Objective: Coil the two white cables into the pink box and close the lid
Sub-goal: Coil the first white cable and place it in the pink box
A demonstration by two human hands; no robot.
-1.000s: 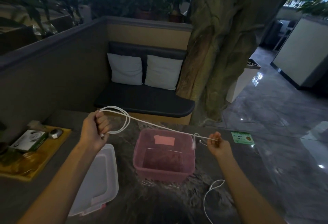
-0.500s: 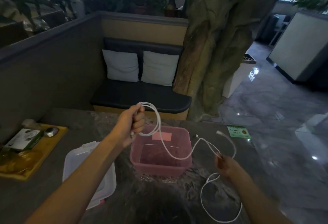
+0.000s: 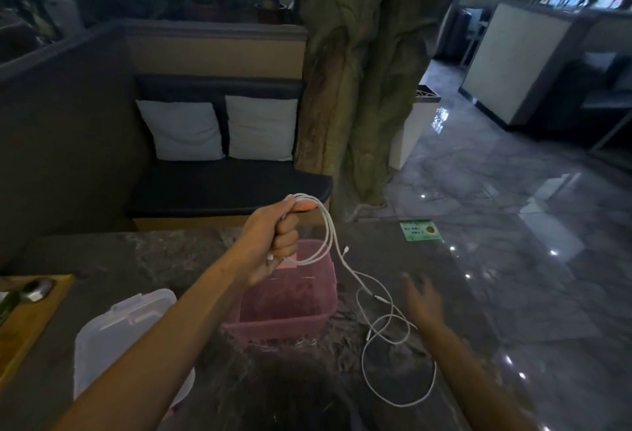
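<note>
Two white cables, by the look of it. Coiled cable (image 3: pixel 323 229) bunched in loops in the left hand (image 3: pixel 277 235), held up over the far-left corner of the box (image 3: pixel 301 319); loops hanging top to bottom, tail running down and right off toward the table (image 3: pixel 164 253). Second cable (image 3: pixel 398 372) lying loose on the table right of the box, one big loop nearest the camera, smaller curls above it; can't tell exactly where one cable ends and the other starts in that tangle. Left hand clenched tight on the coil, thumb on top. Right hand (image 3: pixel 422 304) low over the table just beside the loose curls, fingers spread, gripping nothing.

One pink box, open, long side running left-right, a pink slip at its far inner wall. One clear lid (image 3: pixel 116 335) flat on the table left of it, partly under the left forearm.

Versus half a second back: right hand was pinching the strand, now let go; slack dropped onto the table. Left hand a bit higher, more loops gathered.
</note>
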